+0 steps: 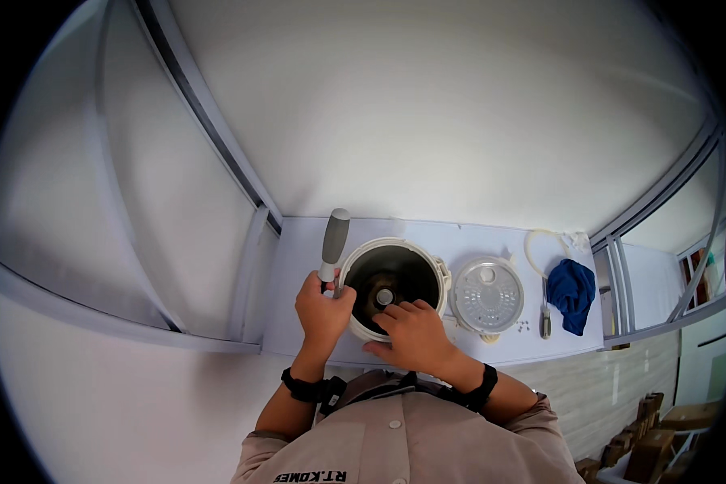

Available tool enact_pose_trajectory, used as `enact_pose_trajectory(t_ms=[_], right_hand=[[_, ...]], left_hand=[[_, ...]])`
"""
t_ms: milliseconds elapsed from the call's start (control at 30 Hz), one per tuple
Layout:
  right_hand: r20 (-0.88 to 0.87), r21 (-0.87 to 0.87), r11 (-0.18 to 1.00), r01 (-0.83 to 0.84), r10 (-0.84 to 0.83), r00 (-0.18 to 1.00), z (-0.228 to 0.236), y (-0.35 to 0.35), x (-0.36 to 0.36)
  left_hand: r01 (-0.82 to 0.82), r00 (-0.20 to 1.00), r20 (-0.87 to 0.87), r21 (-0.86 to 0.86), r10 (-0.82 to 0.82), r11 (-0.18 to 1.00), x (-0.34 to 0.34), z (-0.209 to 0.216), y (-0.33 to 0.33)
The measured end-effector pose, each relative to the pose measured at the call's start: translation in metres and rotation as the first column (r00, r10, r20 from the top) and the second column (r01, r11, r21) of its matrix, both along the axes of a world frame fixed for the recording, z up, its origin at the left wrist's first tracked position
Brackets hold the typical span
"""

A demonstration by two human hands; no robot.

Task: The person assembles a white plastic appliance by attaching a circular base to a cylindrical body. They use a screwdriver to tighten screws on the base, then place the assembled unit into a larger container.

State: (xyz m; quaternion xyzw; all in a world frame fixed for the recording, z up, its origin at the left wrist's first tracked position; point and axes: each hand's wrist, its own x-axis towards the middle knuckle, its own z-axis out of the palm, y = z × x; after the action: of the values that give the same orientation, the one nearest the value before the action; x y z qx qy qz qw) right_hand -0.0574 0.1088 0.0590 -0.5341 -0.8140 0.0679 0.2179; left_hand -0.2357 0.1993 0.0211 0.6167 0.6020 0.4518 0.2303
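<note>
A round white rice cooker body [442, 274] stands on the table in front of me. Its dark interior shows a round metal knob [385, 297] at the bottom. My left hand [323, 310] is closed at the cooker's left side around the lower end of a tool with a thick grey-and-white handle [335, 238], pointing up; its working end is hidden. My right hand [415, 332] grips the near right rim, fingers bent over into the opening and thumb outside. Right of the cooker lies a round, translucent lid [488, 294] with vent slots.
A screwdriver [545, 323] and several small metal pieces [524, 327] lie right of the lid. Farther right are a blue cloth [573, 294] and a pale ring [532, 250]. White panels and metal frames [254, 258] bound the white table [290, 242]. Cardboard boxes [649, 452] stand at lower right.
</note>
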Motion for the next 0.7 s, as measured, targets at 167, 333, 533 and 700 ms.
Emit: enact_pose_trajectory(t_ms=[167,333,533,700], right_hand=[[-0.087,0.021,0.996,-0.084,0.085,0.993,0.002,0.003,0.000],[-0.195,-0.017,0.992,-0.122,0.117,0.974,0.002,0.006,0.003],[-0.313,0.045,0.991,-0.130,0.137,0.940,0.007,0.006,0.003],[-0.414,0.079,0.989,-0.127,0.149,0.898,0.025,0.004,0.012]], left_hand=[[0.005,1.000,-0.006,-0.031,-0.005,1.000,-0.005,-0.004,0.000],[0.082,0.994,0.073,-0.031,-0.079,0.996,-0.007,0.007,-0.002],[0.081,0.958,0.281,-0.046,-0.065,0.996,-0.014,-0.010,0.007],[0.075,0.957,0.285,-0.039,-0.061,0.996,-0.022,-0.013,0.021]])
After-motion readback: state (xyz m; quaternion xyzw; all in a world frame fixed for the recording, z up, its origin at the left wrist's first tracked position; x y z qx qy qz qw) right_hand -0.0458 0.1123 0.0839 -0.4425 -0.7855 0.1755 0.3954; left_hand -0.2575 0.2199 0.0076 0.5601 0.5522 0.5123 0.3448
